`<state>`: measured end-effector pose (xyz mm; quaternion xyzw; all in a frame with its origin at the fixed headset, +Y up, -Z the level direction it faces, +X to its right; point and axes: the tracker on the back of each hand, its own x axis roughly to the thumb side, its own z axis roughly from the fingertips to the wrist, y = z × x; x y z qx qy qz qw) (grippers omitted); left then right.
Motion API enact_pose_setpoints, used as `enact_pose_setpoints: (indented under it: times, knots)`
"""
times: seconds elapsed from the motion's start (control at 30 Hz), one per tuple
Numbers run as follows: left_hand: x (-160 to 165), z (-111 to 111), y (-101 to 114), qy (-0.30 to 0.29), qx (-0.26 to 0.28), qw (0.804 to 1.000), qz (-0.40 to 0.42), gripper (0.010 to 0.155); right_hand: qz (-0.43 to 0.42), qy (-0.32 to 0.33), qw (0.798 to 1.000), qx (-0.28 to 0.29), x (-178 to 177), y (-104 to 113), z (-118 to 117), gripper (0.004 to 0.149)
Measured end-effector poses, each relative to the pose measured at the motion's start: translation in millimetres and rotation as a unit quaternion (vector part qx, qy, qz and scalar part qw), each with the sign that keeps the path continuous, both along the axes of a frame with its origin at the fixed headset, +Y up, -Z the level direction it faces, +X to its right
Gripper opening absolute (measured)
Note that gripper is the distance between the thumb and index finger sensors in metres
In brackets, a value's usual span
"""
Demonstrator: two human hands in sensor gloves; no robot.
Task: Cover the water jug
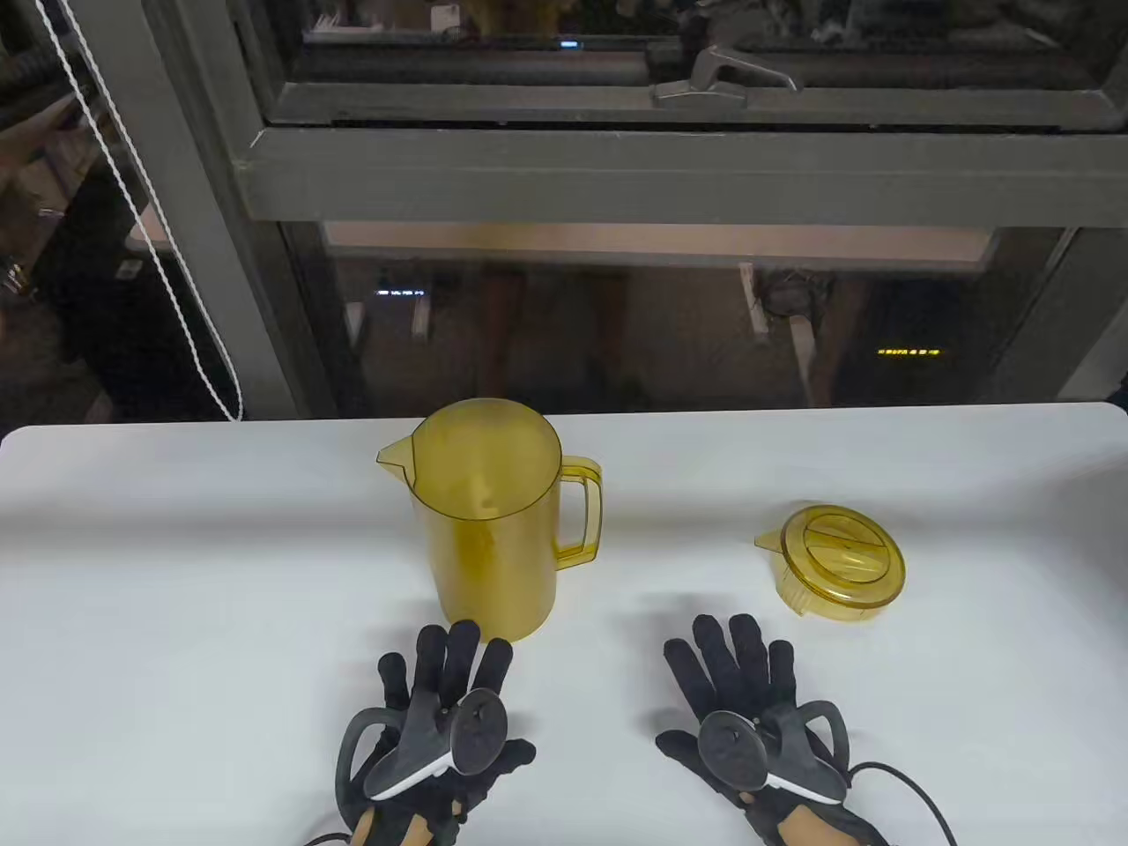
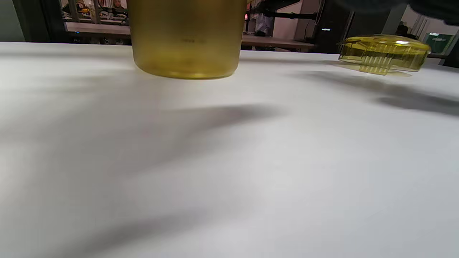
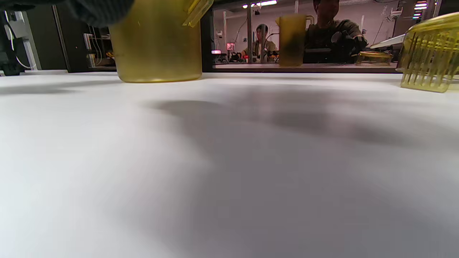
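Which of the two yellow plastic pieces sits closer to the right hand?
The lid, lying flat just beyond the right hand. The tall open jug stands before the left hand instead.

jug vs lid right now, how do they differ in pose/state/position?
The tall translucent yellow plastic jug stands upright with its mouth open; the flat round yellow plastic lid lies apart on the white table, to the jug's right. The jug sits just beyond the left hand, the lid nearer the right hand. Neither is touched.
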<state>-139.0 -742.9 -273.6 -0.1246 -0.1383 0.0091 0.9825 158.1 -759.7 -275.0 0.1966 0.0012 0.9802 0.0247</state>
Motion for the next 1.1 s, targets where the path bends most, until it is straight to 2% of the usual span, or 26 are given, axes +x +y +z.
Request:
enact_pose_setpoints:
  times: [0.7, 0.9, 1.1]
  knots:
    - [-4, 5, 6, 0.005, 0.020, 1.000, 0.009, 0.094, 0.008, -0.012, 1.000, -0.012, 3, -1, -5, 0.093]
    - [-3, 7, 5, 0.007, 0.019, 1.000, 0.007, 0.094, -0.005, -0.021, 1.000, 0.005, 15, 14, -14, 0.092]
    - [-5, 7, 6, 0.012, 0.027, 1.000, 0.004, 0.094, 0.011, -0.041, 0.999, 0.022, 42, 43, -45, 0.093]
